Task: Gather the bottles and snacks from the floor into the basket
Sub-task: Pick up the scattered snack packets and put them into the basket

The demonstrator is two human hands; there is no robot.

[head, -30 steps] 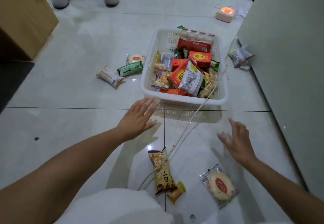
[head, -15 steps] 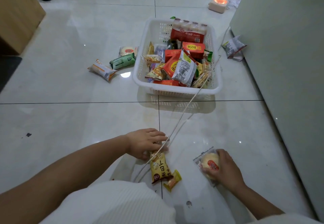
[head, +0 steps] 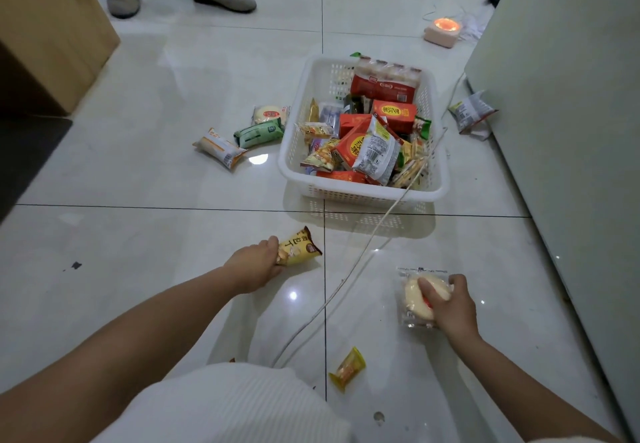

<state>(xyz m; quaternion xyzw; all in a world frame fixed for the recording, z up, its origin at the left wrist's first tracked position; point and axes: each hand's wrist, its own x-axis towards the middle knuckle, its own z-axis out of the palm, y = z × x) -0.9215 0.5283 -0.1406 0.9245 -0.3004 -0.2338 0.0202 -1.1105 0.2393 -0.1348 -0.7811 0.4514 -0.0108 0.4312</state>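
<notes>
Gripping yellow snack pkt [head: 298, 247] in L hand [head: 254, 266]; R hand [head: 446, 304] on bun pkt [head: 420, 299].

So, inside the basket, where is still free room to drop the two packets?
The basket has bare room in its far-left corner, between the left wall and the red bottle pack. The near and right parts are piled to the rim. A white cable crosses the near-right rim. Left hand holds the yellow packet, right hand the round bun packet.
</notes>
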